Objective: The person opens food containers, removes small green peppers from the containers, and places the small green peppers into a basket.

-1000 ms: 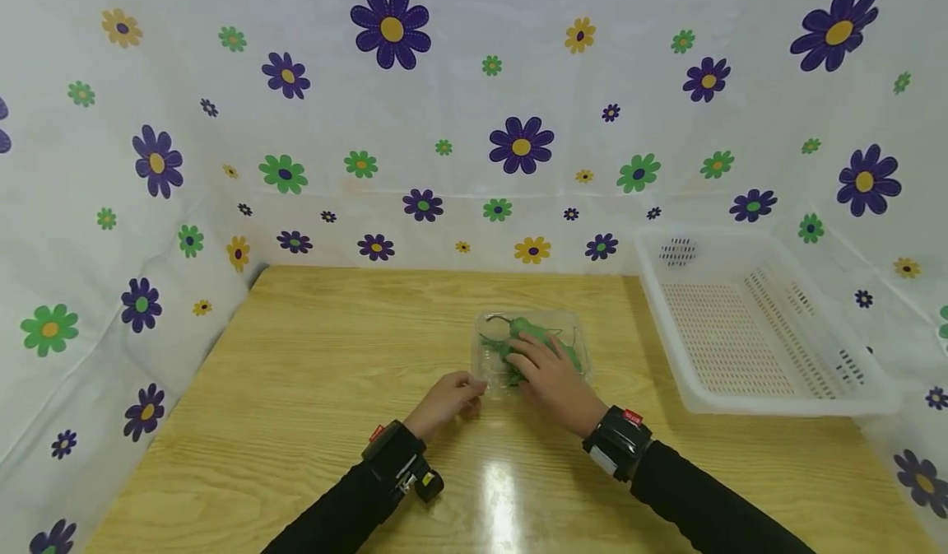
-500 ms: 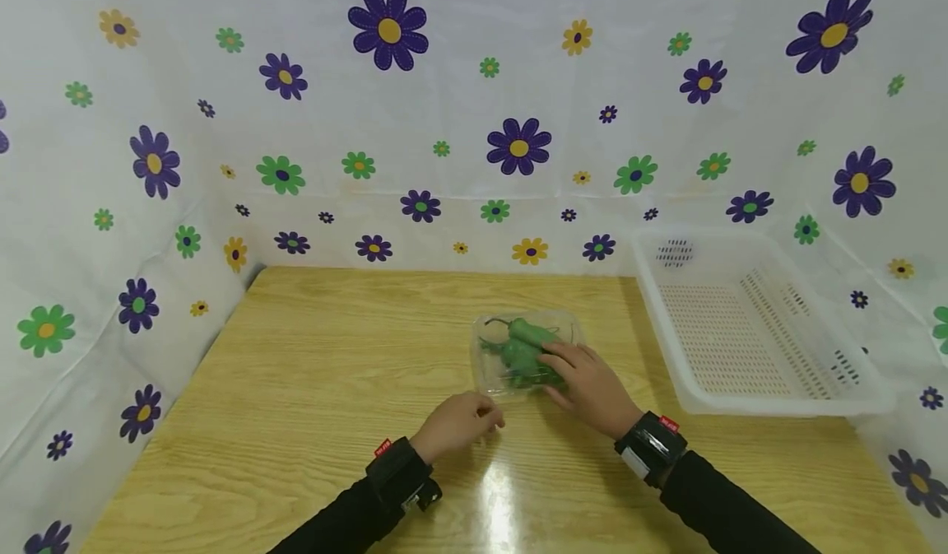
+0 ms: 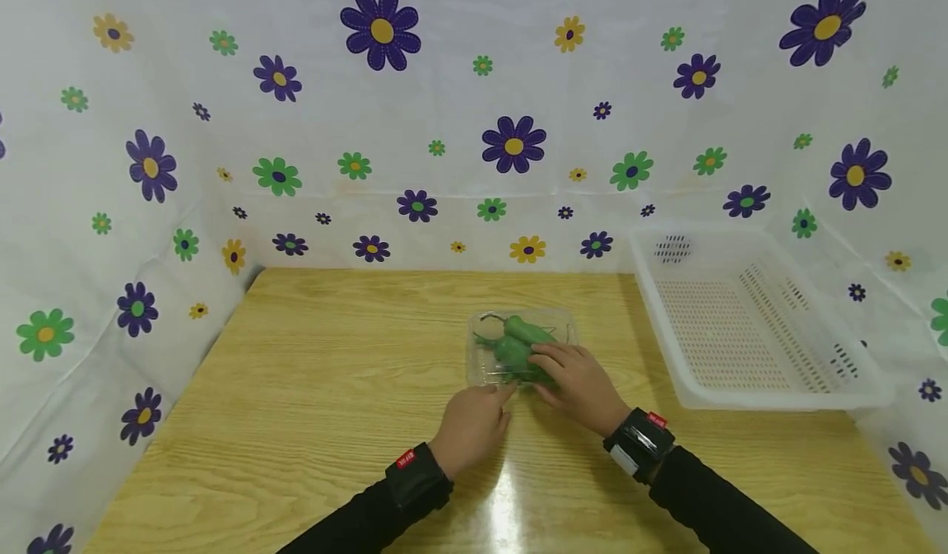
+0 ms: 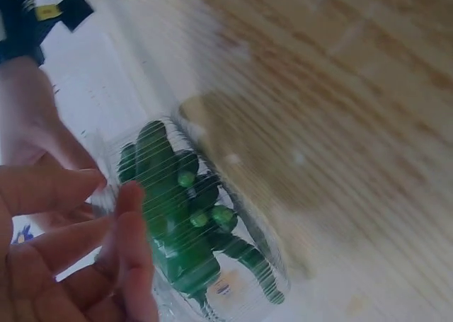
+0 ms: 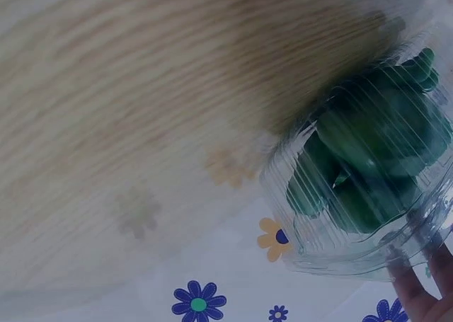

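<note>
Green peppers [image 3: 529, 330] lie in a clear plastic box [image 3: 480, 373] on the wooden table. My left hand [image 3: 471, 426] is at the box's near edge, with the index finger stretched to the rim. In the left wrist view its fingertips [image 4: 129, 193] lie beside the ridged wall; firm contact is unclear. My right hand [image 3: 581, 385] grips the near right part of the box, fingers over the rim in front of the peppers and thumb at the near side. Several fingers of the right hand [image 5: 413, 283] show at the rim in the right wrist view.
A white perforated plastic basket [image 3: 785, 398] stands at the right of the table [image 3: 333, 356]. Behind and at both sides hangs a white sheet [image 3: 444, 109] printed with flowers.
My left hand has moved away from the box's near left corner, then right and forward to the middle of its near edge. My right hand has slid right, uncovering more of the peppers.
</note>
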Tool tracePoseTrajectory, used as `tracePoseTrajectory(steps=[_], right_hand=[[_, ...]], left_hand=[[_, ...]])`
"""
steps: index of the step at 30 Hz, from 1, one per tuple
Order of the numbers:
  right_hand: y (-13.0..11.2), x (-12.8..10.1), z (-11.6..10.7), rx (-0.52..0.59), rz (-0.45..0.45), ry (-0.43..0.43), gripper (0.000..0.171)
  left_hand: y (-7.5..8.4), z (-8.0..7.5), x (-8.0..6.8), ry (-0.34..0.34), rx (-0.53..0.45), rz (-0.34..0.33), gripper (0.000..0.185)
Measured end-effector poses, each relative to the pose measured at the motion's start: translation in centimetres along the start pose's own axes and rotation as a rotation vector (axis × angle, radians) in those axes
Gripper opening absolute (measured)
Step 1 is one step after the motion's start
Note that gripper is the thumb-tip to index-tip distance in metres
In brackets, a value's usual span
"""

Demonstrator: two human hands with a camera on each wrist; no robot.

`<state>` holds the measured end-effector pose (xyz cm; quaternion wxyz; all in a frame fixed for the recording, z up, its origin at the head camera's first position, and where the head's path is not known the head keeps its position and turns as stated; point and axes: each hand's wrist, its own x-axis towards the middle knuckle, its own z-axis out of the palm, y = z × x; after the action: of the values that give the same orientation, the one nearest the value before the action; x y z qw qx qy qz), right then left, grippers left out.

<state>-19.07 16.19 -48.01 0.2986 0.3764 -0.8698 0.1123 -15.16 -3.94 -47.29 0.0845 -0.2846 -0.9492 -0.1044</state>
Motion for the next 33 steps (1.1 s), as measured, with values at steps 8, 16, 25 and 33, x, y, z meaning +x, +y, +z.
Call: tracePoseTrajectory(steps=[8,16,25,33], right_hand=[[0.5,0.0,-0.6,0.148,-0.013,-0.078,0.038],[1.3,-1.0,-0.7,0.12,-0.076,-0.048,0.028],[0.5,-0.8,0.2,-0.073,-0.059,-0.002,0.026],[-0.6,0.0,-0.5,-0.188,0.134,-0.095,0.05]], left_hand=[[-0.2,1.7,1.4,0.248,0.324,0.119,0.007],[-0.3,1.4,2.0,0.276,0.372,0.151,0.011],[-0.2,1.1,2.5,0.268,0.302,0.175,0.017],[-0.2,1.0,2.7,0.238,0.302,0.167,0.011]])
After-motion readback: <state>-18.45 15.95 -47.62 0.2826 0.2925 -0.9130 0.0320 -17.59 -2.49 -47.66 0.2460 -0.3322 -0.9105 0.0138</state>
